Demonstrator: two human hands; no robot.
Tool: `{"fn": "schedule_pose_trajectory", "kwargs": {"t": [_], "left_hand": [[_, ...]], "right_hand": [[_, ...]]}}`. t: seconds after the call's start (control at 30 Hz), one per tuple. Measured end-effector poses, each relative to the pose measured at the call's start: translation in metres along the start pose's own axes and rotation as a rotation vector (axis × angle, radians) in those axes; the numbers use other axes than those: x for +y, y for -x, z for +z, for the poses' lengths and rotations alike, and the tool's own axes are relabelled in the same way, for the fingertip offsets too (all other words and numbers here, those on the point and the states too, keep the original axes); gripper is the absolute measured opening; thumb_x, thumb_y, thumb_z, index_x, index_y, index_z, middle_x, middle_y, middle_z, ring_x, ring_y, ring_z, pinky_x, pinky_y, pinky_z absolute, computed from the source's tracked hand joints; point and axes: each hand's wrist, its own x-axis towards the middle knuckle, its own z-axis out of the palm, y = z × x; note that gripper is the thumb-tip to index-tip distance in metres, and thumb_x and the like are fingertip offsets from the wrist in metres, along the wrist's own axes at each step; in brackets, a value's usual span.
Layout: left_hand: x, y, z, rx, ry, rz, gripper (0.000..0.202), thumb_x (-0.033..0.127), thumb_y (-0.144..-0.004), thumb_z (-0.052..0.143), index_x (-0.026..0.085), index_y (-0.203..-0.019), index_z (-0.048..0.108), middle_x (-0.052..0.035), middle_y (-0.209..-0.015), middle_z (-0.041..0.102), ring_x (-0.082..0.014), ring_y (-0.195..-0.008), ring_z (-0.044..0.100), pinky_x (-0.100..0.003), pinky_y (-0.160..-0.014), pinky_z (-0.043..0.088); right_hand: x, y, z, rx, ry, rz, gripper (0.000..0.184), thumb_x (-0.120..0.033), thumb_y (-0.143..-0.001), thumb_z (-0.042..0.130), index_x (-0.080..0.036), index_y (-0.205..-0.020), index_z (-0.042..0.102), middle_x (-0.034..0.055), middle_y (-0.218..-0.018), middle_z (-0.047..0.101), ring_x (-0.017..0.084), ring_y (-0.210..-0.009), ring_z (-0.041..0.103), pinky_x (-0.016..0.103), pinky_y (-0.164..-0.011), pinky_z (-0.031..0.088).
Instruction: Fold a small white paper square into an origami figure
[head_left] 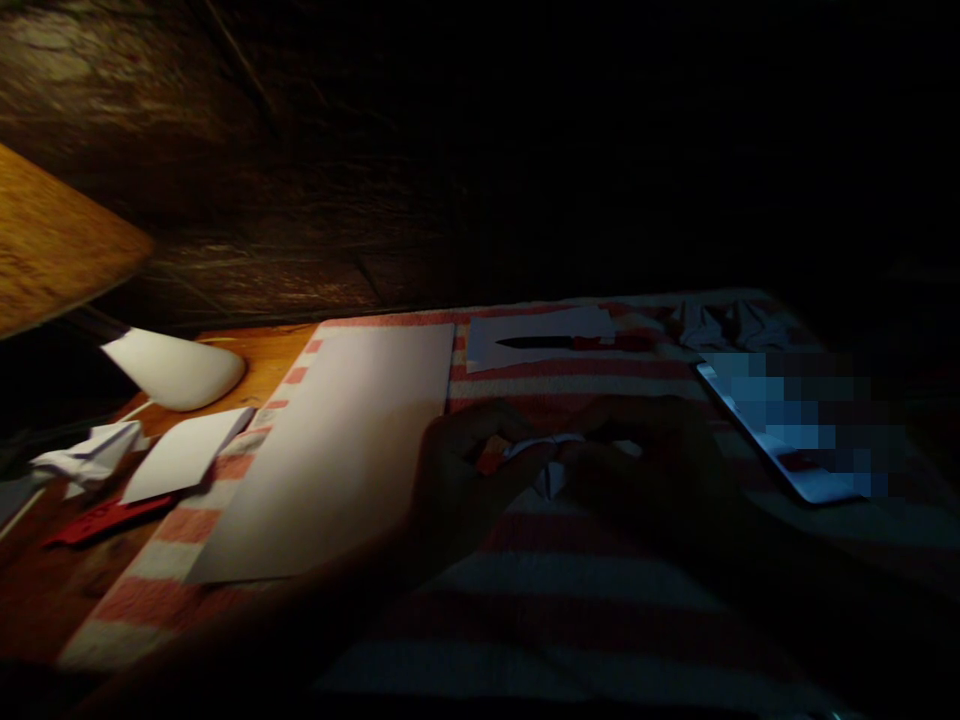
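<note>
Between my two hands is a small piece of folded white paper [551, 478], held above a red-and-white striped cloth [517, 575]. My left hand [461, 480] pinches its left side with thumb and fingers. On the other side my right hand [645, 455], deep in shadow, closes on the right part of the paper. Fingers cover much of the fold, so its full shape is hidden. A large white sheet [337, 450] lies just left of my left hand. Beyond the hands, a knife [540, 343] with a dark blade rests on a smaller white paper [487, 330].
Two folded paper figures [701, 325] stand at the back right, near a lit tablet or phone [780, 450] with a blurred screen. On the left are a lamp [172, 370], another folded paper figure [94, 455], a white paper piece [187, 450] and a red object [112, 520].
</note>
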Motion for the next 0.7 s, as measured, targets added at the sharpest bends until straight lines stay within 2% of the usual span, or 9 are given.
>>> {"fn": "schedule_pose_trajectory", "kwargs": {"t": [0.27,0.47,0.57,0.7], "left_hand": [[0.0031,0.0012,-0.0012,-0.021,0.081,-0.009,0.013,0.024,-0.083,0.074,0.016,-0.073,0.070,-0.0014,-0.069,0.067,-0.0136,-0.064,0.061,-0.025,-0.058,0.045],[0.0027,0.0012,-0.0013,-0.014,0.102,-0.027,0.014,0.024,-0.083,0.075,0.017,-0.072,0.071,-0.0020,-0.068,0.067,-0.0144,-0.064,0.062,-0.026,-0.057,0.046],[0.0016,0.0010,-0.0016,0.010,0.046,0.060,0.011,0.021,-0.083,0.076,0.017,-0.075,0.071,-0.0017,-0.071,0.068,-0.0141,-0.066,0.063,-0.026,-0.059,0.048],[-0.0002,0.0008,-0.0013,0.041,-0.026,0.272,0.007,0.015,-0.083,0.077,0.018,-0.079,0.072,-0.0022,-0.076,0.071,-0.0155,-0.072,0.067,-0.027,-0.064,0.052]], "right_hand": [[0.0011,0.0007,0.0010,0.005,-0.065,-0.022,0.017,-0.033,-0.082,0.081,-0.019,-0.074,0.077,0.0025,-0.068,0.075,0.015,-0.061,0.068,0.023,-0.054,0.051],[-0.0007,0.0021,0.0005,-0.019,-0.010,-0.066,0.007,-0.024,-0.082,0.081,-0.019,-0.078,0.078,0.0011,-0.073,0.077,0.013,-0.065,0.070,0.021,-0.058,0.053],[-0.0017,0.0020,0.0010,0.001,0.000,-0.062,0.003,-0.022,-0.083,0.079,-0.019,-0.082,0.078,0.0018,-0.076,0.078,0.014,-0.068,0.072,0.021,-0.060,0.055],[-0.0042,0.0022,0.0016,0.051,0.022,-0.113,0.004,-0.021,-0.082,0.076,-0.018,-0.081,0.074,0.0017,-0.075,0.076,0.014,-0.069,0.072,0.022,-0.061,0.056]]}}
